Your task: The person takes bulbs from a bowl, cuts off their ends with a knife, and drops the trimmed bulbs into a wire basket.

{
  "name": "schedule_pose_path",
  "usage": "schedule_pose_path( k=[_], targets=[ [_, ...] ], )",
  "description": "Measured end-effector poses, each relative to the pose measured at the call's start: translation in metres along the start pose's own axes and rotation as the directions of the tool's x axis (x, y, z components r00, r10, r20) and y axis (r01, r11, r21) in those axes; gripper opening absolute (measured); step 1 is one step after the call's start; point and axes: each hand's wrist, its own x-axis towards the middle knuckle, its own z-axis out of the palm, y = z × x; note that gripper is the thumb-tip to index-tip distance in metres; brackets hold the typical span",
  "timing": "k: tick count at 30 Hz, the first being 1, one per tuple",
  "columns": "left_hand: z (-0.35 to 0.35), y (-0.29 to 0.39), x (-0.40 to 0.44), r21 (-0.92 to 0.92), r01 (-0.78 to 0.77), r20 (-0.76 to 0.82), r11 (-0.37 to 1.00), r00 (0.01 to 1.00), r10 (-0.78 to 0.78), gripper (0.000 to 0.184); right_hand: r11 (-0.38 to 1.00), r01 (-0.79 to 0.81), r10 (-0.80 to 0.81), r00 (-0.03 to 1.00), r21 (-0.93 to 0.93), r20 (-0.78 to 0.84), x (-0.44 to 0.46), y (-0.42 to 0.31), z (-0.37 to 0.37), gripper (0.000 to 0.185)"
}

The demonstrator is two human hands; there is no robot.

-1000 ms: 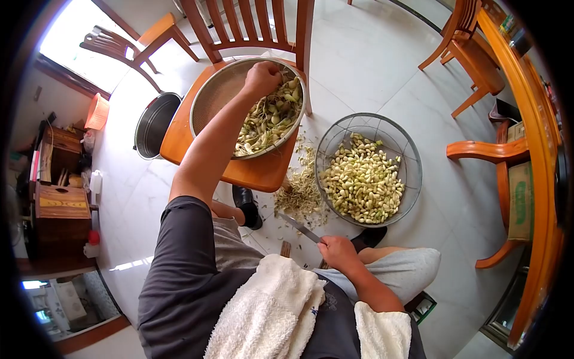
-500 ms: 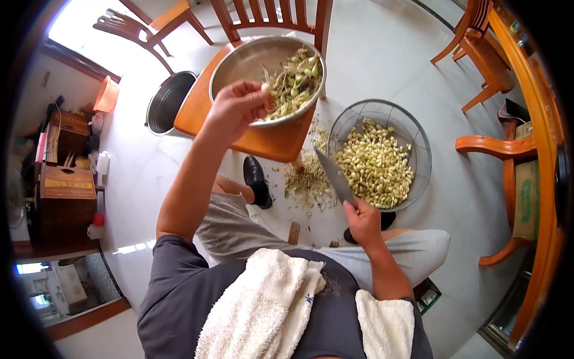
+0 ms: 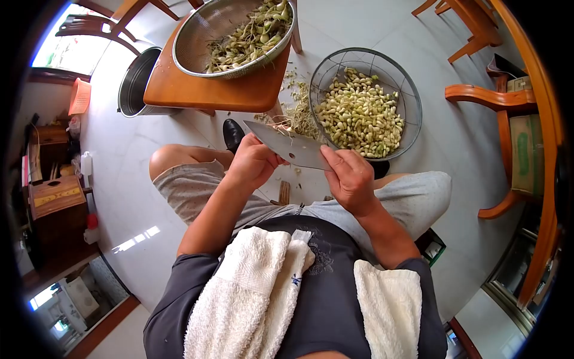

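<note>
My right hand [image 3: 351,178] is closed around the handle end of a cleaver [image 3: 305,154], thumb and finger pressed against the broad steel blade. The blade reaches left over the fingers of my left hand [image 3: 252,161]. That hand is pinched on a small onion bulb, mostly hidden by the blade; thin stringy roots [image 3: 280,126] show past the blade's upper edge. Untrimmed onion bulbs [image 3: 254,37] with roots and stalks lie in a metal colander [image 3: 190,42]. Trimmed pale bulbs [image 3: 362,116] fill much of a wire-mesh basket [image 3: 412,99] on the floor.
The colander stands on a wooden chair [image 3: 179,90]. Root and stalk scraps [image 3: 302,113] litter the floor beside the basket. A dark metal bucket [image 3: 134,84] is left of the chair. Wooden furniture [image 3: 490,99] lines the right side. White towels [image 3: 245,287] hang over my chest.
My left hand has come down from the colander with a bulb to the cleaver. My right hand has lifted the cleaver and turned its blade across. The view has tilted lower.
</note>
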Motion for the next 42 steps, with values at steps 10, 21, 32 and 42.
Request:
schedule_pose_path(
  k=[10, 21, 32, 42],
  targets=[
    [0.000, -0.006, 0.002, -0.034, 0.026, -0.011, 0.999, 1.000, -0.026, 0.037, 1.000, 0.001, -0.001, 1.000, -0.029, 0.010, -0.003, 0.003, -0.001, 0.043],
    [-0.028, -0.012, 0.001, 0.055, 0.018, 0.116, 0.998, 0.993, -0.025, 0.015, 0.997, -0.074, 0.077, 0.992, -0.032, 0.096, -0.003, 0.003, 0.007, 0.029],
    [-0.037, 0.002, -0.019, -0.081, 0.058, 0.216, 0.995, 0.976, -0.039, 0.021, 0.778, -0.625, 0.539, 0.713, 0.059, 0.448, -0.009, 0.020, 0.020, 0.021],
    [-0.049, -0.006, 0.012, -0.091, -0.191, -0.034, 0.977, 0.981, 0.189, 0.020, 0.755, -0.589, 0.529, 0.807, 0.289, 0.263, -0.005, 0.009, 0.010, 0.017]
  ],
)
